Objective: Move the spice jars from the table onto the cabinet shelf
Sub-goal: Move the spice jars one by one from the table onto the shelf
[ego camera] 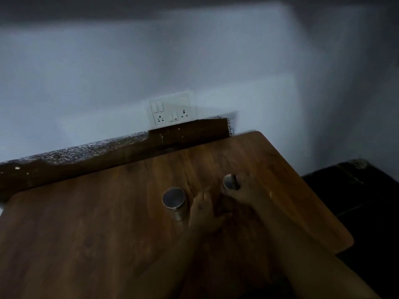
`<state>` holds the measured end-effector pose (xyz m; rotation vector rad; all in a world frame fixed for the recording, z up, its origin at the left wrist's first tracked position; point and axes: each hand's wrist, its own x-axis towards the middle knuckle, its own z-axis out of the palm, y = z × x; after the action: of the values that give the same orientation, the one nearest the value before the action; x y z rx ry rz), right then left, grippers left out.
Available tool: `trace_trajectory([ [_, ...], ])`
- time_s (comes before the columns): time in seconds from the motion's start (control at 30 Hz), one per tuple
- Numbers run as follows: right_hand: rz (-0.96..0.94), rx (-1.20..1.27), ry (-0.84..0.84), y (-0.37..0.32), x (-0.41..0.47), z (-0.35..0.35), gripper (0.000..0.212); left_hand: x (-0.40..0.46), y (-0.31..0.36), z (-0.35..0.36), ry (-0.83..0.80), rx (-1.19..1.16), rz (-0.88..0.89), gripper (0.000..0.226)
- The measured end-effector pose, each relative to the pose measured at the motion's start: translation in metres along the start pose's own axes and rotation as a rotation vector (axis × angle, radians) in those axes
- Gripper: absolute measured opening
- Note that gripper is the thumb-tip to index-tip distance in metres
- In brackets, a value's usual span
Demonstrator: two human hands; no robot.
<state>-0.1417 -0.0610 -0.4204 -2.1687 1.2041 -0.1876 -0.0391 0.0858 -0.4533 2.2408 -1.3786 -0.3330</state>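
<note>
Spice jars — two, cylindrical with round metallic lids — stand on the wooden table (86, 223) at lower centre: left jar (174, 198) stands free, right jar (230, 181) sits among the right hand's (248, 190) fingers. The left hand (201, 209) hovers between the jars, fingers loosely apart; both hands are blurred — the right's grip cannot be confirmed.

White socket plate (173, 111) sits on the pale wall (108, 72), well beyond the grip, above a speckled ledge (86, 151).
</note>
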Motion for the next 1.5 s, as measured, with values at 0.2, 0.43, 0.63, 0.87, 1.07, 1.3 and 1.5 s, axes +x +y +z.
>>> trace_trajectory([
  [0.2, -0.070, 0.452, -0.056, -0.060, -0.002, -0.034, 0.093, 0.000, 0.019, -0.048, 0.079, -0.829, -0.092, 0.067],
  [0.43, -0.042, 0.751, -0.105, -0.108, -0.017, -0.066, 0.077, 0.009, 0.018, -0.104, -0.094, -0.972, -0.068, 0.084],
  [0.63, -0.092, 0.948, -0.269, -0.127, -0.024, -0.081, 0.037, 0.014, 0.018, -0.138, -0.297, -1.171, 0.009, 0.081],
  [0.87, -0.112, 0.910, -0.173, -0.148, -0.023, -0.098, 0.055, 0.019, 0.035, -0.151, -0.033, -1.069, 0.018, 0.087],
  [1.07, -0.266, 1.168, -0.242, -0.138, -0.023, -0.120, 0.050, 0.032, 0.042, -0.168, -0.094, -1.309, 0.124, 0.087],
  [1.3, -0.495, 1.083, -0.456, -0.113, -0.013, -0.148, 0.078, 0.051, 0.071, -0.179, 0.039, -1.242, 0.171, 0.081],
  [1.5, -0.552, 1.052, -0.452, -0.102, 0.002, -0.186, 0.091, 0.073, 0.104, -0.186, 0.059, -1.170, 0.212, 0.084],
])
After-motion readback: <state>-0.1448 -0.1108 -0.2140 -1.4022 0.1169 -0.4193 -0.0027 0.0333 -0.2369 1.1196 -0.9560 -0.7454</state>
